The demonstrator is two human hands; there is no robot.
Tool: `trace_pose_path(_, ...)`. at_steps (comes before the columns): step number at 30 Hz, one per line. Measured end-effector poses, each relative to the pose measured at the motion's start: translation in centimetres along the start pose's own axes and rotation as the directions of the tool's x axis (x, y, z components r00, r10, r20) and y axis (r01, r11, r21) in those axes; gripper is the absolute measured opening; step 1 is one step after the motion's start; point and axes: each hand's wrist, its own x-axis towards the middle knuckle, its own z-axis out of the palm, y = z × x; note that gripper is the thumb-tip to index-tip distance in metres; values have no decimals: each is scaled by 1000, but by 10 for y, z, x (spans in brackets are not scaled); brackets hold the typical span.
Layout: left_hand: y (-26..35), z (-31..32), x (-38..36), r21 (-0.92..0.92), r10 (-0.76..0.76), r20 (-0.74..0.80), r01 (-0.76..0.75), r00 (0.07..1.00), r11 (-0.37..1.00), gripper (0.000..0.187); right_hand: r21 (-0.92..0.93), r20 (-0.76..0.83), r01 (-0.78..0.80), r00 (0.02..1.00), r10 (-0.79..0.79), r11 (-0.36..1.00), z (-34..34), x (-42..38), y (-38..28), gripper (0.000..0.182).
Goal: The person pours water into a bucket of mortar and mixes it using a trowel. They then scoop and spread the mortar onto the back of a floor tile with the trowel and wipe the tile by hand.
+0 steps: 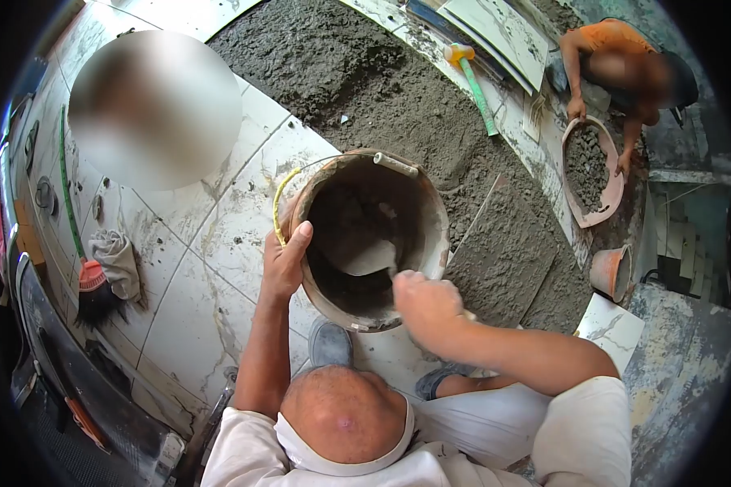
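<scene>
My left hand (287,258) grips the left side of a mortar-caked bucket (440,219), its thumb up by the rim and its fingers mostly out of sight. The bucket is tipped so that its mouth faces up toward the camera. Closed round the handle of a trowel (364,258), my right hand (430,307) is over the bucket's near right rim. The trowel's blade is inside the bucket, against dark wet mortar (345,213). A wire handle with a yellow sleeve (283,195) runs along the bucket's upper left.
Wet mortar (317,73) spreads over the floor beyond the bucket. A green-handled mallet (473,85) lies near stacked tiles (503,36). At right, a co-worker in orange holds a basin (613,191) of mortar; a small bucket (611,272) is nearby. A broom (93,288) and cloth (115,261) lie left.
</scene>
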Motion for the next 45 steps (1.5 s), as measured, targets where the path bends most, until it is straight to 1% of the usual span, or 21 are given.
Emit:
trace_pose_path(2, -7, -3, 0, 39, 32, 22, -32, 999, 999, 57, -7, 92, 34, 995, -33, 999, -29, -17, 26, 19)
trace_pose_path(4, 1, 8, -4, 59, 76, 62, -80, 995, 995, 56, 152, 229, 43, 970, -78, 987, -67, -15, 57, 16)
trace_pose_path(6, 7, 13, -6, 148, 81, 103, -95, 991, 984, 55, 151, 314, -45, 950, -4, 988, -87, -11, 76, 16)
trace_pose_path(9, 4, 27, -10, 259, 122, 217, -178, 969, 950, 58, 125, 342, -137, 936, 87, 983, -79, 15, 102, 23)
trace_pose_path(13, 0, 34, -19, 338, 141, 231, -216, 963, 916, 66, 139, 463, -218, 877, 131, 966, -22, 49, 108, 28)
trace_pose_path(15, 1, 35, -24, 380, 158, 318, -279, 935, 882, 65, 139, 637, 102, 753, -168, 985, -3, 58, 108, 26)
trace_pose_path(16, 2, 34, -26, 413, 182, 396, -351, 900, 840, 65, 150, 641, 97, 749, -171, 984, 1, 54, 107, 26)
trace_pose_path(18, 1, 32, -29, 408, 171, 389, -336, 905, 849, 64, 446, 718, -207, 663, -210, 871, 4, 42, 108, 24)
trace_pose_path(20, -1, 32, -27, 393, 188, 350, -326, 918, 860, 64, 581, 676, -410, 724, -138, 703, 18, 25, 99, 18)
trace_pose_path(22, -1, 30, -30, 380, 164, 316, -283, 935, 881, 64, 632, 767, -621, 589, -255, 464, 44, 15, 90, 17)
trace_pose_path(23, -3, 26, -31, 349, 159, 260, -246, 953, 904, 66, 593, 797, -777, 529, -291, 211, 53, 9, 84, 14)
trace_pose_path(24, -7, 23, -35, 315, 144, 201, -203, 969, 927, 68, 591, 796, -781, 523, -303, 203, 58, 6, 80, 14)
trace_pose_path(26, -17, 17, -37, 318, 138, 173, -188, 975, 929, 72, 537, 764, -843, 473, -438, 26, 68, 1, 73, 12)
trace_pose_path(27, -17, 17, -38, 213, 93, 102, -113, 990, 970, 73, 488, 751, -871, 454, -480, -61, 64, -3, 69, 13)
trace_pose_path(28, -16, 20, -37, 99, 48, 32, -51, 998, 994, 75, 488, 745, -870, 458, -485, -71, 67, -3, 67, 13)
trace_pose_path(31, -19, 15, -40, 64, 30, 7, -30, 1000, 998, 75, 358, 659, -917, 382, -648, -176, 76, -8, 53, 13)
trace_pose_path(33, -24, 6, -43, 58, -6, -2, 6, 1000, 998, 77, 280, 557, -949, 281, -781, -142, 80, -6, 32, 14)
trace_pose_path(36, -29, -3, -46, 7, -47, 23, 47, 999, 999, 79, 262, 522, -942, 319, -791, -207, 77, -10, 11, 16)
trace_pose_path(38, -34, 2, -49, 44, 17, -14, -17, 1000, 999, 72, 149, 406, -950, 313, -859, -276, 77, -19, 0, 18)
trace_pose_path(40, -33, 6, -46, 31, -9, 5, 9, 1000, 999, 82, -50, 223, -920, 368, -903, -388, 77, -26, -12, 17)
trace_pose_path(45, -29, 9, -48, 69, 31, 103, -39, 994, 997, 78, -234, 79, -853, 461, -884, -466, 67, -40, -28, 9)
